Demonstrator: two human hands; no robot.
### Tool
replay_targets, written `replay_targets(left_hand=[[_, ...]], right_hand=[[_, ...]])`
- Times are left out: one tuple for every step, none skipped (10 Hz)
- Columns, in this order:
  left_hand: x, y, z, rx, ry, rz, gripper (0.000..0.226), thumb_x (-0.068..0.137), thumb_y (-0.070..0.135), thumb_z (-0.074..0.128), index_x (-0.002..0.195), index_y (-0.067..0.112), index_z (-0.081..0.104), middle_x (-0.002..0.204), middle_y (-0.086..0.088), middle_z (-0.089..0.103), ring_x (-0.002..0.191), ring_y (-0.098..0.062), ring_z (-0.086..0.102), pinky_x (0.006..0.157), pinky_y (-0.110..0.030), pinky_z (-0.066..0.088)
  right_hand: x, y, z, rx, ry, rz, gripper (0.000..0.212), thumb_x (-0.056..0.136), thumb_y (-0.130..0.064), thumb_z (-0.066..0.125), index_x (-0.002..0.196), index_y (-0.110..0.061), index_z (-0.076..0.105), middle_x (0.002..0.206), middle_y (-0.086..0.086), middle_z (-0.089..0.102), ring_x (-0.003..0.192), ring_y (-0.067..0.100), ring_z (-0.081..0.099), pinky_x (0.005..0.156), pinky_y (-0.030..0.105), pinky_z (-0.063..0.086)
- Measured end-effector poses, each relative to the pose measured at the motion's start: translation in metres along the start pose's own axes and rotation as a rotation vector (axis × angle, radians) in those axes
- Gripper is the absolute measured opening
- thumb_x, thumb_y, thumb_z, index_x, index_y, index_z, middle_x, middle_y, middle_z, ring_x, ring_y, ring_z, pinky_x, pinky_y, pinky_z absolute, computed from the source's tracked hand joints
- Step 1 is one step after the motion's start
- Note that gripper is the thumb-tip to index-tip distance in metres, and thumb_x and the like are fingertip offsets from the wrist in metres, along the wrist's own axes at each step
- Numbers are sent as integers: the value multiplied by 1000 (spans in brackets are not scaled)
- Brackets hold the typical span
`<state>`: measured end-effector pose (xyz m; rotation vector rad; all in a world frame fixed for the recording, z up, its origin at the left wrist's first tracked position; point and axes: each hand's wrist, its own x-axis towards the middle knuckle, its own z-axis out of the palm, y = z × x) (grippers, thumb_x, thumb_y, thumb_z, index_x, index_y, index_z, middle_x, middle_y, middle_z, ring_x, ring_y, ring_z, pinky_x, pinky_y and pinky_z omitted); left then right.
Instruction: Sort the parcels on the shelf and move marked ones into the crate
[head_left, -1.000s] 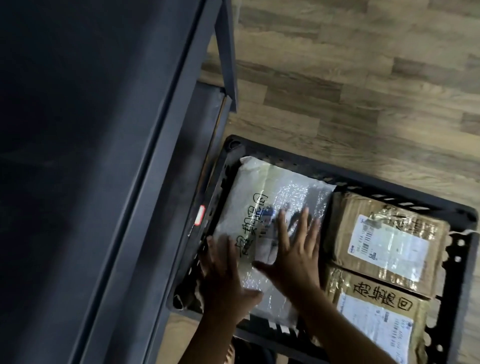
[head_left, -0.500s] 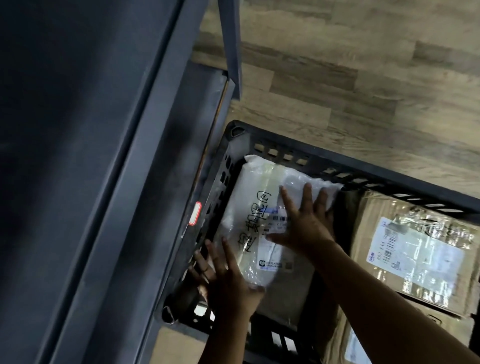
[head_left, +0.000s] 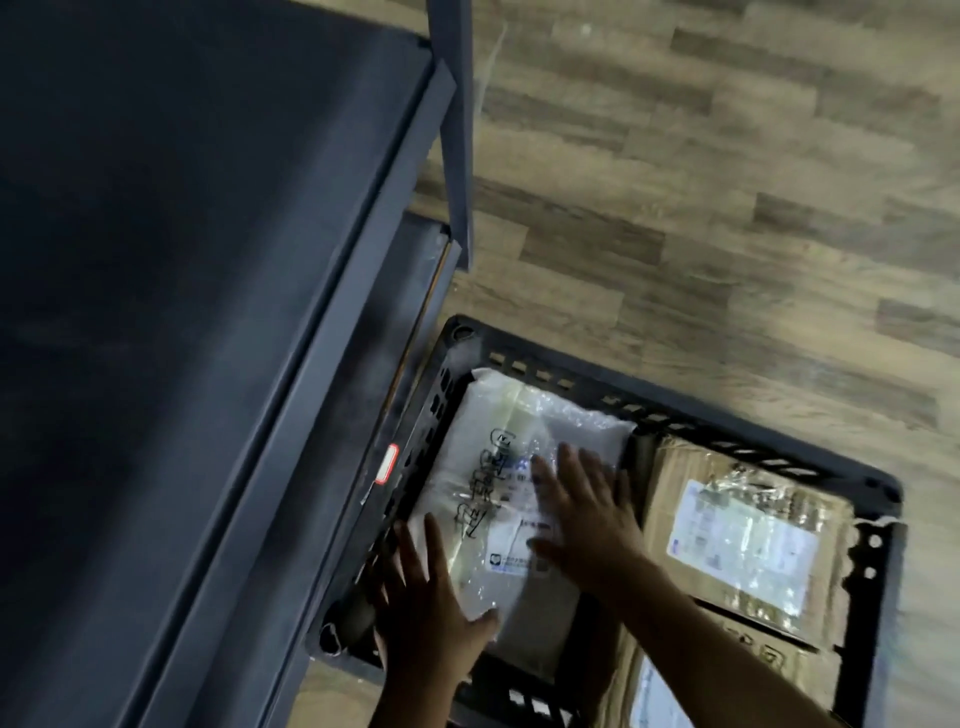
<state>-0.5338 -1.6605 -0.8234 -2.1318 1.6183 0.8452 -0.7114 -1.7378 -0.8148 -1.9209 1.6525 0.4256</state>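
Note:
A black plastic crate (head_left: 675, 413) stands on the floor beside a dark metal shelf (head_left: 208, 260). In its left half lies a white plastic-wrapped parcel (head_left: 519, 426) with black handwriting and a label. My right hand (head_left: 582, 514) lies flat on the parcel's middle, fingers spread and straight. At the parcel's near left corner, by the crate wall, my left hand (head_left: 431, 608) rests with straight fingers. Two brown cardboard parcels fill the right half: one (head_left: 748, 540) with a white label, another (head_left: 675, 691) with handwriting partly behind my right arm.
The shelf's edge carries a small red-rimmed tag (head_left: 387, 464) right next to the crate. A shelf post (head_left: 457, 130) rises at the corner. Wood-look floor (head_left: 727, 208) stretches beyond and to the right of the crate.
The white parcel has settled lower into the crate's left half. Both hands stayed flat on it, the right one sliding slightly toward me.

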Motion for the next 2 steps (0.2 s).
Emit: replay_targets(left_hand=[[-33,6,-33,-41,23,8,120,69,79,45,137,22,-36,159,-17,-10,146,-38,3,118,-49,14],[-56,5,-47,-124,158,66,120,59,82,43,152,17,3,153,-23,27,134,-42,38,105,-55,38]], right_hand=[[-50,-20,1,-31,192,-58,86,75,-58,42,148,-18,19,148,12,33,133,33,39,116,45,8],[-81,-34,-8,35,179,-47,87,76,-65,35,149,-19,20,146,9,41,137,32,33,111,42,4]])
